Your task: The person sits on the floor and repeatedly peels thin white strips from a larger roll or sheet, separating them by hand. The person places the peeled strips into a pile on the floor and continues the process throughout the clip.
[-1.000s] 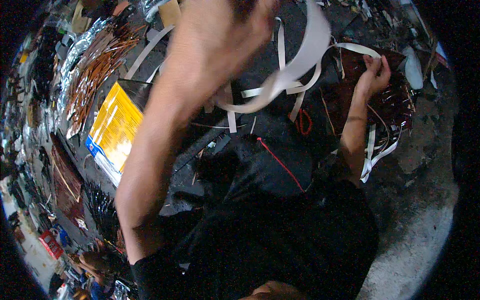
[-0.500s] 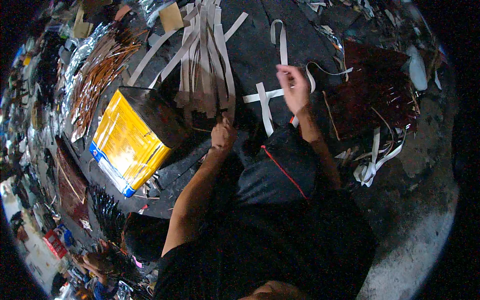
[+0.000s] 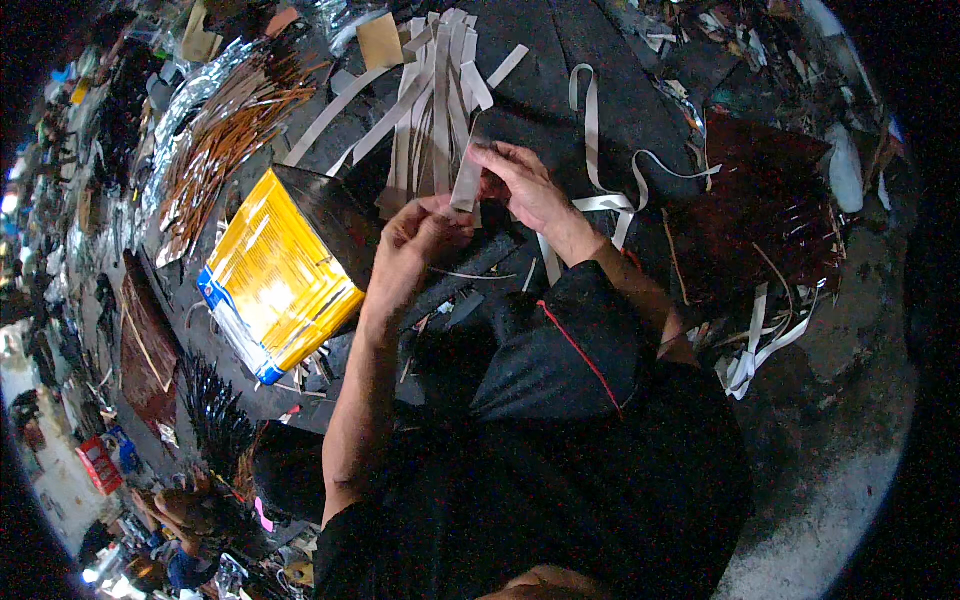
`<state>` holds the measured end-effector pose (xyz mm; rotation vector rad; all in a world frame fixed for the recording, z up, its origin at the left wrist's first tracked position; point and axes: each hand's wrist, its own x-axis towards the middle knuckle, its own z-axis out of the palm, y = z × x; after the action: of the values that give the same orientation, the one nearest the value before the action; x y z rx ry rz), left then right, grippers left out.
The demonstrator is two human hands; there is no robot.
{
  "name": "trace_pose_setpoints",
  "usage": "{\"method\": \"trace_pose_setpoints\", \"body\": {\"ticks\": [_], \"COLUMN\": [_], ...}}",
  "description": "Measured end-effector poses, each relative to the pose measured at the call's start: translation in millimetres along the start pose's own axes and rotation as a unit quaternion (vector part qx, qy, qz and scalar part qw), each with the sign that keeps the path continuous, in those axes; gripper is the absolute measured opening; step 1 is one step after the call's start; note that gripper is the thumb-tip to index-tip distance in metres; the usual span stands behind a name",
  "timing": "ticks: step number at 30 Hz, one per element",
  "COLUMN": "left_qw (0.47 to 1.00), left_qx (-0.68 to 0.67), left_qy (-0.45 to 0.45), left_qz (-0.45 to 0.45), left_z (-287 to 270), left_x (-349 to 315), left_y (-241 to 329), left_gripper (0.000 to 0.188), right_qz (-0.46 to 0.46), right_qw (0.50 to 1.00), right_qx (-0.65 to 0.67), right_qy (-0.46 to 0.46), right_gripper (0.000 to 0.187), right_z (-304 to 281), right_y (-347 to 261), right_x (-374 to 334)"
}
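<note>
Between my two hands a pale flat strip (image 3: 465, 184) stands raised in front of a bundle of similar strips (image 3: 428, 120). My left hand (image 3: 412, 240) is closed, its fingertips pinching the strip's lower end. My right hand (image 3: 528, 195) has its fingers bent together against the strip's right edge, near its middle. The bundle lies lengthwise on the dark ground, its near end partly hidden by my left hand. To the left of my left forearm stands a yellow tin (image 3: 285, 285) with a blue and white end and a dark open side.
Left of the bundle lie thin brown strips (image 3: 225, 140). A dark brown sheet (image 3: 750, 220) is on the right, with loose white strips (image 3: 592, 130) nearer the middle. A tan square piece (image 3: 380, 42) sits at the back. Mixed scraps cover the far left.
My left hand has come up and now pinches a strip. My right hand has moved left from the loose white strips to meet it. The whole view has shifted slightly.
</note>
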<state>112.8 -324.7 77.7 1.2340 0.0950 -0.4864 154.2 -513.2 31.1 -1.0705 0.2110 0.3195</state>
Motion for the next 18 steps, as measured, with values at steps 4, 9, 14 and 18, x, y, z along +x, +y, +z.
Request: {"method": "trace_pose_setpoints", "body": {"ticks": [4, 9, 14, 18], "left_qw": [0.993, 0.958, 0.925, 0.88], "left_qx": [0.096, 0.245, 0.326, 0.409], "left_qy": [0.047, 0.081, 0.019, -0.025], "left_qz": [0.05, 0.125, 0.195, 0.24], "left_z": [8, 1, 19, 21], "left_x": [2, 3, 6, 6], "left_y": [-13, -14, 7, 39], "left_gripper": [0.018, 0.016, 0.012, 0.01], "right_qz": [-0.045, -0.212, -0.241, -0.205], "right_qw": [0.988, 0.883, 0.862, 0.908], "right_qx": [-0.139, -0.418, -0.436, -0.36], "right_qy": [0.051, 0.0, -0.095, -0.067], "right_gripper": [0.023, 0.029, 0.016, 0.015], "right_z": [-10, 11, 13, 7], "right_y": [12, -30, -43, -51], "right_x": [12, -30, -44, -45]}}
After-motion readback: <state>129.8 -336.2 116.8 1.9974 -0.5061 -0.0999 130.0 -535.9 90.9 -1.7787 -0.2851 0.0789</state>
